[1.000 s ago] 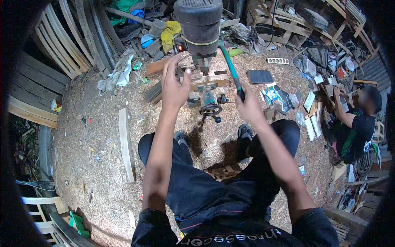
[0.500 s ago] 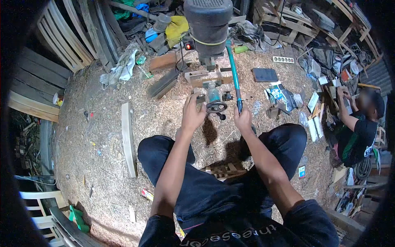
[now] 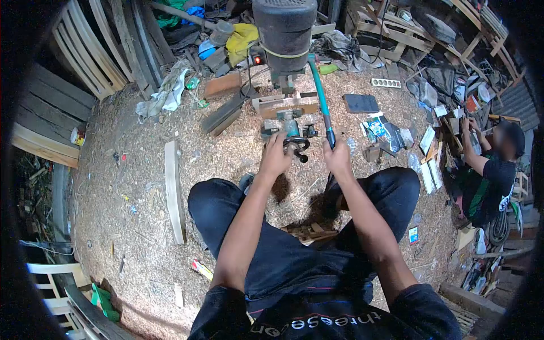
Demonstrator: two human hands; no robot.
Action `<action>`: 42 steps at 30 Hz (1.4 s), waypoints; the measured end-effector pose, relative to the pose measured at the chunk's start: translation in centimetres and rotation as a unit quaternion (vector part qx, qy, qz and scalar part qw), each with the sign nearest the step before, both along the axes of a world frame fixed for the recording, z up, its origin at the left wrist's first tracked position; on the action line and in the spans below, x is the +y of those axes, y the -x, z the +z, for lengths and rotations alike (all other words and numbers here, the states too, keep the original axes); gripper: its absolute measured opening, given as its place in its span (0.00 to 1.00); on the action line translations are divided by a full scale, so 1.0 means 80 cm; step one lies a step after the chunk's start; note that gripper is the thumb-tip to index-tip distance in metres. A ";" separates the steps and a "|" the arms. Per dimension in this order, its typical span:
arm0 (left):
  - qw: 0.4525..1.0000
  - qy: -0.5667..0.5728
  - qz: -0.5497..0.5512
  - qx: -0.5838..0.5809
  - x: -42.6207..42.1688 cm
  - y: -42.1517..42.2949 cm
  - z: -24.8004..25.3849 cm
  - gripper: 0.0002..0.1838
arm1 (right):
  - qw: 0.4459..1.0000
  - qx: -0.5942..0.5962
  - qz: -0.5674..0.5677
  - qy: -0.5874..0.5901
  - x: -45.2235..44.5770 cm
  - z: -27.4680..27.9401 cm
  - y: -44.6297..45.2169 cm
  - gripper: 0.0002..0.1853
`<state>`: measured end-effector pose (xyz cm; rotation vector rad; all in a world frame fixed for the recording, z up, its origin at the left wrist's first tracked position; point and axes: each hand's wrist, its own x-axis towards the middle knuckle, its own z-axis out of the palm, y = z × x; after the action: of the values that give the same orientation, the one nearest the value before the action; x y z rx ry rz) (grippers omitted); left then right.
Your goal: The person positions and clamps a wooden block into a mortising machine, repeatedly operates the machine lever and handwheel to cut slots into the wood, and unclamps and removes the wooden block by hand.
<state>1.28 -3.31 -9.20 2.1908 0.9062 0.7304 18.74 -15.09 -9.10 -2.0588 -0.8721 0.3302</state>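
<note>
1. Head view, landmark: a machine (image 3: 285, 34) with a dark, rounded top stands on a floor (image 3: 130, 175) strewn with wood chips; a small red light (image 3: 258, 60) glows just beside its left flank.
2. Head view, right hand: the right hand (image 3: 339, 157) is at the end of a green lever (image 3: 320, 93) on the right side of the machine, its fingers wrapped around the dark grip.
3. Head view, left hand: the left hand (image 3: 276, 156) is at the left edge of a handwheel (image 3: 296, 143) on the near side of the machine, fingers bent and thumb toward the rim; whether they close on it cannot be told. A black knob (image 3: 304, 159) sits just below the wheel.
4. Head view, workpiece: a piece of wood (image 3: 289, 106) lies crosswise beneath the top of the machine, beyond the handwheel and to the left of the lever; both hands are apart from it.
5. Head view, left of the machine: a reddish block (image 3: 222, 85) and a long dark block (image 3: 224, 116) lie near it; a pale plank (image 3: 174, 192) lies farther out, toward the person.
6. Head view, right of the machine: a dark board (image 3: 361, 103) lies near it, with a power strip (image 3: 386, 83) beyond the board. Well apart, a second person (image 3: 490, 170) in dark clothing is seated, both arms raised in front.
</note>
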 end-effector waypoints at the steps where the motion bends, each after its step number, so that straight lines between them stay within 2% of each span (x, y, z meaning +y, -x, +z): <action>1: 1.000 -0.001 -0.001 -0.010 0.002 -0.002 0.005 0.24 | 0.999 0.028 0.002 0.017 -0.004 0.047 0.003 0.14; 3: 1.000 -0.012 -0.001 -0.009 0.011 -0.002 0.001 0.23 | 0.999 0.036 0.012 -0.010 -0.010 0.133 0.009 0.15; 5: 0.999 -0.031 0.010 -0.011 0.016 -0.001 0.006 0.22 | 0.990 -0.051 0.012 -0.128 0.006 0.136 -0.024 0.14; 7: 0.999 -0.024 0.012 -0.029 0.019 0.003 0.000 0.23 | 0.985 -0.086 0.024 -0.149 0.015 0.229 -0.018 0.13; 9: 0.999 -0.026 0.011 -0.018 0.017 0.006 0.011 0.23 | 0.945 -0.246 0.057 -0.208 0.042 0.286 -0.039 0.14; 11: 0.999 -0.025 0.020 -0.009 0.012 0.006 0.005 0.24 | 0.972 -0.093 0.093 -0.193 0.069 0.344 -0.054 0.19; 14: 0.999 -0.048 0.016 0.018 0.013 0.004 -0.018 0.26 | 0.931 -0.143 0.077 -0.327 0.130 0.378 -0.077 0.15; 18: 0.999 -0.019 0.004 0.033 0.006 0.010 -0.014 0.26 | 0.843 -0.255 0.090 -0.465 0.201 0.400 -0.118 0.15; 21: 0.999 0.012 0.002 0.031 0.009 0.019 -0.017 0.26 | 0.893 -0.119 0.157 -0.406 0.215 0.414 -0.131 0.21; 22: 0.999 0.015 0.006 0.036 0.007 0.023 -0.018 0.26 | 0.914 -0.087 0.136 -0.373 0.210 0.411 -0.133 0.22; 25: 0.998 0.003 0.026 0.061 0.012 0.029 -0.042 0.27 | 0.829 -0.125 0.201 -0.506 0.233 0.358 -0.155 0.25; 27: 0.997 0.019 0.025 0.077 0.011 0.028 -0.052 0.28 | 0.828 -0.212 0.200 -0.479 0.188 0.300 -0.131 0.19; 28: 0.996 0.041 0.020 0.081 0.008 0.027 -0.047 0.28 | 0.901 -0.153 0.154 -0.376 0.179 0.235 -0.140 0.26; 29: 0.994 0.063 0.016 0.086 0.007 0.027 -0.045 0.28 | 0.937 -0.099 0.148 -0.302 0.150 0.199 -0.117 0.26; 30: 0.996 0.066 -0.010 0.066 0.009 0.027 -0.054 0.30 | 0.966 -0.092 0.139 -0.196 0.117 0.147 -0.100 0.33; 31: 0.996 0.048 -0.015 0.068 0.011 0.026 -0.069 0.31 | 0.974 -0.087 0.161 -0.131 0.101 0.070 -0.096 0.37; 32: 0.997 0.030 -0.021 0.072 0.013 0.024 -0.087 0.32 | 0.982 -0.076 0.167 -0.040 0.074 0.028 -0.073 0.45; 33: 0.997 0.012 -0.029 0.077 0.015 0.023 -0.095 0.33 | 0.980 0.008 0.196 0.015 0.047 -0.003 -0.051 0.53; 35: 0.991 0.043 -0.048 0.119 0.009 0.020 -0.081 0.36 | 0.962 -0.061 0.220 0.150 0.024 -0.102 -0.022 0.56; 37: 0.984 0.056 -0.051 0.162 0.009 0.015 -0.089 0.37 | 0.958 -0.019 0.226 0.173 0.026 -0.094 0.000 0.57; 38: 0.988 0.032 -0.053 0.143 0.009 0.015 -0.104 0.38 | 0.956 0.001 0.229 0.185 0.031 -0.086 0.008 0.57; 41: 0.969 0.158 -0.002 0.191 -0.005 -0.003 -0.072 0.36 | 0.934 -0.012 0.253 0.251 0.042 -0.055 0.012 0.54; 42: 0.974 0.149 0.007 0.172 -0.007 -0.005 -0.076 0.35 | 0.947 -0.008 0.227 0.229 0.046 -0.071 0.014 0.49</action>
<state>1.65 -3.83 -15.25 2.0701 1.1235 0.1986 17.63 -11.41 -14.77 -2.2553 -1.3834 0.8332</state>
